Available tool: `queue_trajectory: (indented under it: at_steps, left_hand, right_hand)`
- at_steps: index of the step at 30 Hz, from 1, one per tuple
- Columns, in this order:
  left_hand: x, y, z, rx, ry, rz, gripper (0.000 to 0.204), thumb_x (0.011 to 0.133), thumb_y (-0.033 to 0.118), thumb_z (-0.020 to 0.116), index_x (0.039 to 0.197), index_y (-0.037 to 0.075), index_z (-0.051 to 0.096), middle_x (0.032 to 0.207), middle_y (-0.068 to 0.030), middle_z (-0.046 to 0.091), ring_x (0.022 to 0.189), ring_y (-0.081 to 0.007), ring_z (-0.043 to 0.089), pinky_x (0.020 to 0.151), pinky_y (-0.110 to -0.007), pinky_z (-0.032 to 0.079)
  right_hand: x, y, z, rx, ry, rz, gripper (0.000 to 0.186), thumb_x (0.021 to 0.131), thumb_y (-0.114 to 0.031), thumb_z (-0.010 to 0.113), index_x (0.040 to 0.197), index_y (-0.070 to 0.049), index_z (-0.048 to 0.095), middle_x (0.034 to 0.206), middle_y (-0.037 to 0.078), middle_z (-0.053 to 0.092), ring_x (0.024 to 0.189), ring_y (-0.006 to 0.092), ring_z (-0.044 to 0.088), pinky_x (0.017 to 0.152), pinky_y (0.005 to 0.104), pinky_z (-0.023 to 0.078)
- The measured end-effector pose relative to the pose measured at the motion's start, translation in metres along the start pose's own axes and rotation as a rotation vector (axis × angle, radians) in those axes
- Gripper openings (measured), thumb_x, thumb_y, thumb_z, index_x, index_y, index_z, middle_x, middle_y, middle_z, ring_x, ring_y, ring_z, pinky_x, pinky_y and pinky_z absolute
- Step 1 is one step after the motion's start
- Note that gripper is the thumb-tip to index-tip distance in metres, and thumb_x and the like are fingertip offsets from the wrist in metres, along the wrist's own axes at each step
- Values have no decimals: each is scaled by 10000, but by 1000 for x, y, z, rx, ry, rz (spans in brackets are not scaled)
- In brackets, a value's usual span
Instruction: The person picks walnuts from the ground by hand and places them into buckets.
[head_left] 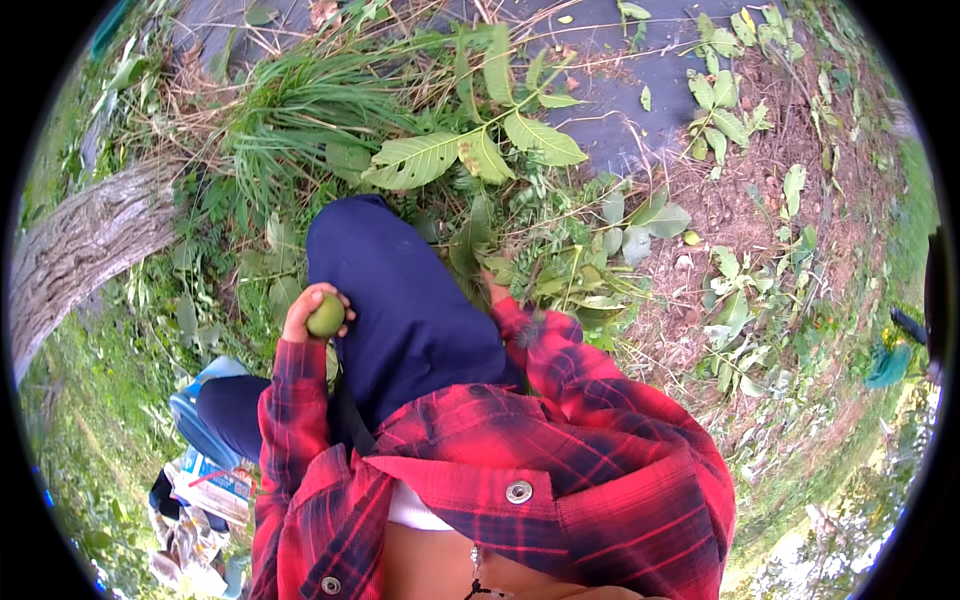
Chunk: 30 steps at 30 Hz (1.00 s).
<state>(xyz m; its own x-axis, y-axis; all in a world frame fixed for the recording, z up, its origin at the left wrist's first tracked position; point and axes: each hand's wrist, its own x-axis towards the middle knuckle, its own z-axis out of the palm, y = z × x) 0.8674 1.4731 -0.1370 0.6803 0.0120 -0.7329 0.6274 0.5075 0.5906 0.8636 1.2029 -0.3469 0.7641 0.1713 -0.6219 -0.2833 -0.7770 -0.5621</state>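
My left hand (313, 312) is closed around a round green fruit (326, 316), which looks like a walnut in its husk. It is beside my raised knee in dark blue trousers (395, 275). On the other side of that leg, my right hand (495, 287) reaches low into the weeds. Leaves and my leg hide its fingers, so what it touches does not show. Just ahead of it lies a broken sprig with large green leaflets (420, 160), some with holes. More leafy stems (580, 275) lie against the right hand's side.
A thick tree trunk (90, 245) slants in at the left. Long grass (300, 115) grows ahead, beside dark ground sheeting (625, 110). Bare soil with fallen leaves (690, 270) spreads to the right. A blue container (188, 405) and plastic bags (190, 545) are at lower left.
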Motion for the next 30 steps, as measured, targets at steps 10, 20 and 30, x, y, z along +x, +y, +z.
queue_trajectory:
  at_steps: [10, 20, 30]
  left_hand:
    - [-4, -15, -6, -37, 32, -60, 270, 723, 237, 483, 874, 15, 450, 775, -153, 515, 660, -254, 537, 461, -311, 444]
    - [-9, 23, -15, 88, -4, -17, 273, 716, 252, 494, 884, 41, 455, 780, -137, 515, 677, -243, 530, 475, -306, 443]
    - [-23, 34, -35, 59, 191, -49, 274, 723, 286, 479, 873, 57, 470, 734, -128, 528, 651, -248, 546, 452, -283, 441]
  right_hand:
    - [2, -39, -44, -383, -126, -44, 346, 739, -182, 444, 1083, -194, 409, 934, 144, 506, 831, 307, 514, 719, 418, 409]
    - [-21, 187, -224, -631, 483, 307, 265, 785, -280, 393, 1005, -167, 488, 920, 122, 531, 851, 269, 521, 674, 439, 427]
    - [-173, 297, -271, -481, 111, 1167, 449, 679, -274, 574, 1067, -90, 443, 1014, 135, 490, 915, 246, 489, 780, 362, 394]
